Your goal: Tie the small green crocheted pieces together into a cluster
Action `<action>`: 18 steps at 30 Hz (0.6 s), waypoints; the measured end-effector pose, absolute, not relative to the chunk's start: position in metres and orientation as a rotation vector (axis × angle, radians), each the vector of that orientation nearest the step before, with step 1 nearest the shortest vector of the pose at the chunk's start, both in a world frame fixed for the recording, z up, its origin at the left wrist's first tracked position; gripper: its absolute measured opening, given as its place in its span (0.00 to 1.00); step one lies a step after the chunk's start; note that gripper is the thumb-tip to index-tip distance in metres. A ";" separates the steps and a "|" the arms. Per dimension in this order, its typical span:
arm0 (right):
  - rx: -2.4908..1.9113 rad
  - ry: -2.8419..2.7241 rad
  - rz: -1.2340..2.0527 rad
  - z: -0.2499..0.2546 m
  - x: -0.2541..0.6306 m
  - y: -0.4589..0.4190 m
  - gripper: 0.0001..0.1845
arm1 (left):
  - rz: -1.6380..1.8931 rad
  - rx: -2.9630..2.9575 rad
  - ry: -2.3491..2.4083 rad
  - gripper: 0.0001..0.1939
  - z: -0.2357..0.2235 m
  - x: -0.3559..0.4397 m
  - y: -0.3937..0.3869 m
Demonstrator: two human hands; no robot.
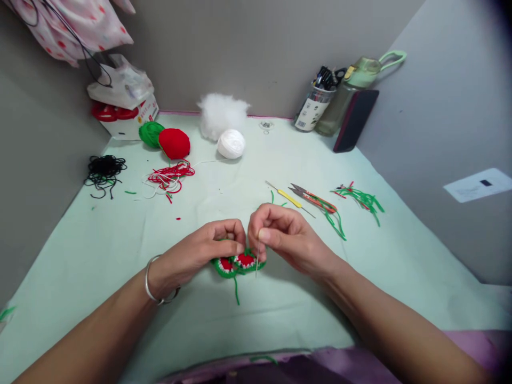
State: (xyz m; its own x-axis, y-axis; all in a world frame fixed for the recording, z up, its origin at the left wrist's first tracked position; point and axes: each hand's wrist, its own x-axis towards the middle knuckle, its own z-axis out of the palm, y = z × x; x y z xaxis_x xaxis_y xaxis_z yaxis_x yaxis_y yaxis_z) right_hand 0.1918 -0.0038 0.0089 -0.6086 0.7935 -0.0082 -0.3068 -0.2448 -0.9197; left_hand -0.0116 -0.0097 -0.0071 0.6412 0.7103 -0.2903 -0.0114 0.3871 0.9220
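Observation:
My left hand [216, 242], with a silver bangle at its wrist, pinches a small crocheted piece [245, 260] in red, white and green. The piece looks like two watermelon slices side by side, and a green yarn tail [237, 290] hangs from it. Between thumb and forefinger, my right hand [280, 234] holds a thin needle [257, 258], pointing down in front of the piece's right end. Fingers hide part of the crocheted work. Whether yarn runs through the needle I cannot tell.
Beyond my right hand lie a yellow-handled crochet hook [290, 198], thread snips [314, 198] and green yarn scraps [366, 200]. Farther back are red [174, 144], green [151, 134] and white yarn balls [231, 144], white stuffing [222, 114], black yarn [104, 169] and a bottle [336, 112].

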 end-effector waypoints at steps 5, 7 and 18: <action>-0.705 -0.988 1.935 0.005 0.192 0.005 0.09 | 0.570 1.158 0.741 0.13 -0.002 -0.015 -0.011; -0.738 -0.897 1.961 0.003 0.192 0.007 0.09 | 0.528 1.182 0.763 0.15 -0.004 -0.015 -0.012; -0.806 -0.941 1.857 0.007 0.192 0.006 0.03 | 0.730 1.064 0.818 0.17 -0.009 -0.006 -0.010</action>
State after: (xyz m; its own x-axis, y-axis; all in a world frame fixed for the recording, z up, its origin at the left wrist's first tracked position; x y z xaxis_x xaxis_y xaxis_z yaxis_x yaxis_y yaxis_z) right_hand 0.1923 0.0062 0.0067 -0.4040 0.9020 -0.1521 -0.4105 -0.3273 -0.8511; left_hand -0.0059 -0.0103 -0.0093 0.5075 0.8340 -0.2164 -0.1207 0.3175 0.9406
